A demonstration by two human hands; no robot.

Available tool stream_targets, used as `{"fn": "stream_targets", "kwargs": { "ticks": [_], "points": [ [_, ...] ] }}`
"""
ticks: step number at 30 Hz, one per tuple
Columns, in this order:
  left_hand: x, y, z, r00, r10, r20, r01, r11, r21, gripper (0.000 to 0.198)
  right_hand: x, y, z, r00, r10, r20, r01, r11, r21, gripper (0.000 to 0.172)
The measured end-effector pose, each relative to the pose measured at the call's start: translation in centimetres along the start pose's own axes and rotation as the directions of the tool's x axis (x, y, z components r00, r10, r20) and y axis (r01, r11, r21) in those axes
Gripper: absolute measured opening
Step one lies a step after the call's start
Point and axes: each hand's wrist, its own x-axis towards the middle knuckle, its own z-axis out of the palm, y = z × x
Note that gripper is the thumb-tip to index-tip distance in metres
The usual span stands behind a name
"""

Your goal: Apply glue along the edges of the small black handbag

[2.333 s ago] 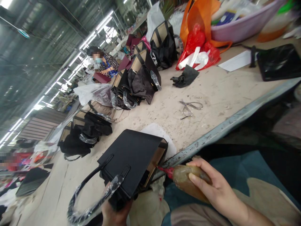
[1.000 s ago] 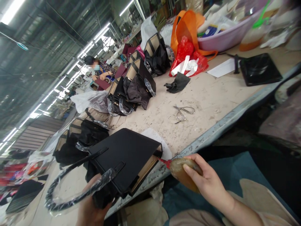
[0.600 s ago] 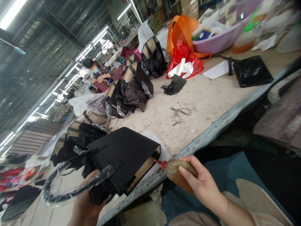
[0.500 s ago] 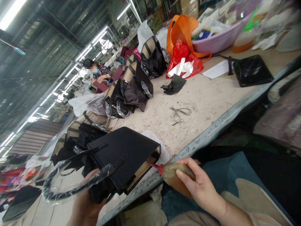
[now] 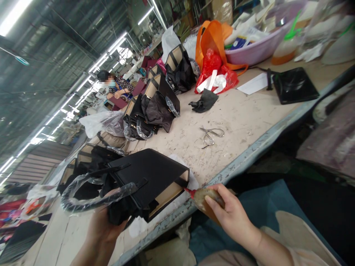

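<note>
l hand (image 5: pixel 104 227) grips black bag (image 5: pixel 151 177) underneath; r hand (image 5: pixel 230 216) closed on glue bottle (image 5: pixel 202 197), tip at bag edge.

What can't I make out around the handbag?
Head view:
- Fingers of the left hand: hidden under the black handbag.
- Most of the squeeze bottle: covered by the right hand.
- Whether the red nozzle touches the bag: too small.
- Contents of the purple basin: blurred, cut by top edge.

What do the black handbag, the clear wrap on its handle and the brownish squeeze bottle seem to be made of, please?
The black handbag looks like matte leather or faux leather: dull panels. The clear handle wrap is thin plastic film, glossy and crinkled. The brownish squeeze bottle seems soft translucent plastic; contents show through.
</note>
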Motion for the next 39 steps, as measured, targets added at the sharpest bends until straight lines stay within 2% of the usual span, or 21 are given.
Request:
{"fn": "stream_targets", "kwargs": {
  "ticks": [3, 8, 11, 15, 21, 27, 31, 39],
  "points": [
    [0.8, -0.2, 0.1, 0.999, -0.051, 0.006, 0.05, 0.999, 0.012, 0.012, -0.1, 0.0, 0.0, 1.0, -0.001, -0.026, 0.001, 1.0, -0.002, 0.015],
    [2.5, -0.9, -0.7, 0.997, -0.013, 0.076, 0.012, 1.0, 0.012, 0.014, -0.3, 0.1, -0.2, 1.0, 0.02, -0.017, -0.02, 0.999, 0.046, 0.017],
    [2.7, -0.7, -0.4, 0.993, -0.01, 0.119, 0.008, 1.0, 0.023, 0.015, 0.0, 0.2, -0.4, 1.0, 0.011, -0.024, -0.011, 1.0, 0.025, 0.016],
    [2.5, 0.2, 1.2, 0.988, -0.001, 0.154, -0.004, 1.0, 0.03, 0.015, 0.5, 0.3, -0.9, 1.0, 0.017, -0.025, -0.017, 1.0, -0.003, 0.016],
    [3.4, 1.0, 3.8, 0.941, -0.03, 0.338, -0.012, 0.993, 0.121, 0.009, 1.3, -0.3, -2.0, 0.999, -0.04, 0.012, 0.041, 0.996, -0.081, 0.014],
    [3.2, 2.0, 6.8, 0.926, -0.04, 0.375, 0.025, 0.999, 0.044, 0.005, 1.6, -0.9, -2.8, 0.99, -0.142, 0.025, 0.144, 0.971, -0.191, 0.012],
    [2.6, 2.5, 8.7, 0.941, -0.047, 0.336, 0.033, 0.998, 0.046, 0.005, 1.5, -1.3, -3.0, 0.986, -0.165, 0.039, 0.169, 0.967, -0.192, 0.01],
    [2.5, 2.6, 9.7, 0.904, -0.075, 0.422, 0.062, 0.997, 0.045, 0.01, 0.9, -1.8, -1.8, 0.963, -0.215, 0.164, 0.239, 0.96, -0.146, 0.009]
  ]
}}
